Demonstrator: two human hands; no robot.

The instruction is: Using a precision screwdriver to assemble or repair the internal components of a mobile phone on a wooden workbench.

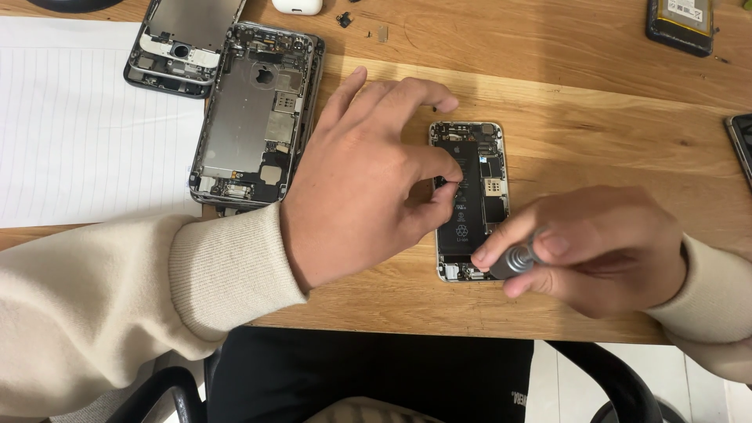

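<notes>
Both hands were over an opened phone on the wooden surface (595, 117).

From the left: lined paper (78, 117), then two stripped phone frames (251, 117). The left hand (364, 180) had thumb and forefinger pinched shut on a tiny dark part at the open phone's (470, 196) left edge. The right hand (595, 251) was curled tight around a small grey screwdriver (517, 261) at the phone's bottom end. A black battery (680, 23) sat far right.
</notes>
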